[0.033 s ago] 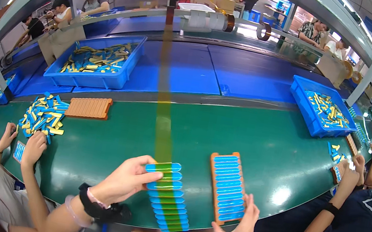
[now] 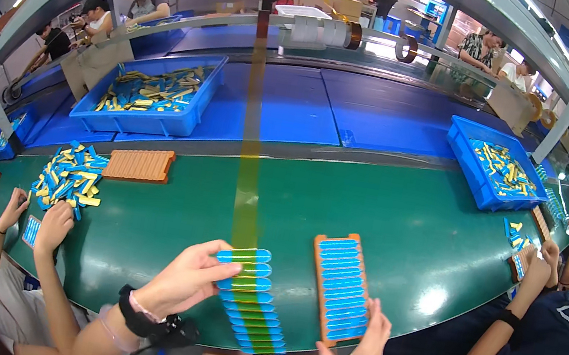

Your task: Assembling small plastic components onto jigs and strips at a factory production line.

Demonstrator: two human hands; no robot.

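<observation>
My left hand point(image 2: 197, 272) pinches a row of blue, round-ended strips point(image 2: 254, 313) near its far end, thumb on top. A band of see-through amber tape point(image 2: 245, 205) runs down along the middle of the row and links the strips. Its near end reaches past the table's front edge. Right of it lies an orange grooved tray point(image 2: 318, 252), filled with similar blue strips point(image 2: 343, 287) side by side. My right hand point(image 2: 364, 353) grips the tray's near right corner, with the thumb at the near edge and fingers along the right side.
The tape comes from a roll point(image 2: 354, 36) on a rail above. Blue bins point(image 2: 188, 124) point(image 2: 495, 201) of blue and yellow strips stand beyond the green table point(image 2: 288, 201). A loose strip pile point(image 2: 70, 175) and another orange tray point(image 2: 140, 164) lie left. Co-workers sit on both sides.
The tray has shifted slightly left with my right hand. The taped row in my left hand has moved a little left too.
</observation>
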